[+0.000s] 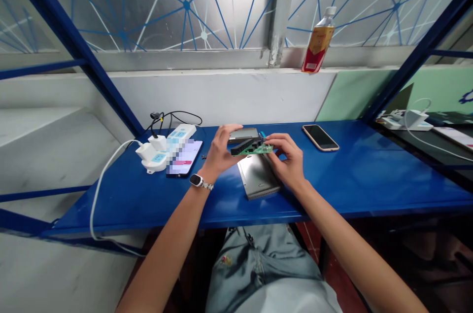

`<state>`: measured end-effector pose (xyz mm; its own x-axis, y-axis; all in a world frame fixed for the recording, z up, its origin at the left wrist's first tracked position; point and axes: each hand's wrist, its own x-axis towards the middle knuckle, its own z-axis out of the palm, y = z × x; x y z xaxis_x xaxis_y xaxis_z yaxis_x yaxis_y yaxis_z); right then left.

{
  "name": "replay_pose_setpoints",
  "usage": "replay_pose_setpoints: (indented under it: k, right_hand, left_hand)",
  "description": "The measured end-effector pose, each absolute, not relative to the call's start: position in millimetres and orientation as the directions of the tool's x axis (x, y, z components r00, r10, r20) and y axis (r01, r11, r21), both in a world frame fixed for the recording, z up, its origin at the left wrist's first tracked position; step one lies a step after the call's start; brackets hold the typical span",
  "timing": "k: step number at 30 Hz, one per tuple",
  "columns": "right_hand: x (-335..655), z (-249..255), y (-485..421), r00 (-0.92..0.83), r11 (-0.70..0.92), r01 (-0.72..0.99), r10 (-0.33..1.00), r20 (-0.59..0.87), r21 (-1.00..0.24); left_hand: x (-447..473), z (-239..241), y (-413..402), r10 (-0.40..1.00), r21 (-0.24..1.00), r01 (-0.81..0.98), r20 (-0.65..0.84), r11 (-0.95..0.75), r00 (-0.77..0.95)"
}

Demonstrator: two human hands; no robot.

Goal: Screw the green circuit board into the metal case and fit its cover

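A green circuit board [263,149] with black connectors is held up between my two hands, above a flat silver metal case [259,180]. At its left end, my left hand [220,149] grips it, with the index finger raised over the top. The fingers and thumb of my right hand [290,159] close on the board's right end, near a small blue part [262,135]. Behind the board, a second grey metal piece [244,134] lies on the blue table [225,204], partly hidden.
On the left, a phone [190,155] with a lit screen lies by a white power strip [181,131] with plugs and a trailing white cable [96,190]. Another phone [320,136] lies to the right. A drink bottle [320,42] stands on the ledge behind.
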<state>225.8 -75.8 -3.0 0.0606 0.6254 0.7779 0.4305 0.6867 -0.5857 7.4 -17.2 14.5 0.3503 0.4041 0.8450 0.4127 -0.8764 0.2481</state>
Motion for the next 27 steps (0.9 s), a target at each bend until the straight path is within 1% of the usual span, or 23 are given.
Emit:
replay_pose_setpoints:
  k: [2,5,9,12,17,22,27]
  right_hand:
    - [225.0,-2.7,-76.4,0.058,0.697,0.377,0.639,0.767,-0.61]
    - [224.3,-3.0,-76.8,0.056,0.7,0.285,0.67,0.74,-0.655]
    - [224.4,-4.1,-76.8,0.06,0.694,0.208,0.695,0.717,-0.69]
    - [224.8,-4.4,-76.3,0.074,0.683,0.215,0.701,0.709,-0.698]
    - [226.1,-3.6,-74.1,0.103,0.678,0.232,0.696,0.711,-0.698]
    - [227.2,-3.4,-73.6,0.099,0.676,0.24,0.697,0.71,-0.697]
    - [227.6,-2.9,-74.4,0.102,0.654,0.261,0.712,0.694,-0.71]
  left_hand:
    - [8.1,17.2,-18.5,0.426,0.284,0.362,0.806,-0.888,0.411]
    - [10.7,19.8,-20.3,0.402,0.294,0.293,0.798,-0.91,0.449]
    - [11.3,17.2,-18.7,0.402,0.291,0.295,0.795,-0.91,0.454]
    - [9.9,12.9,-16.3,0.408,0.271,0.342,0.8,-0.9,0.44]
    - [8.9,9.6,-14.3,0.358,0.198,0.385,0.842,-0.901,0.404]
    - [8.7,11.4,-14.5,0.379,0.199,0.427,0.839,-0.882,0.391]
    - [9.1,10.9,-12.6,0.344,0.174,0.416,0.859,-0.893,0.379]
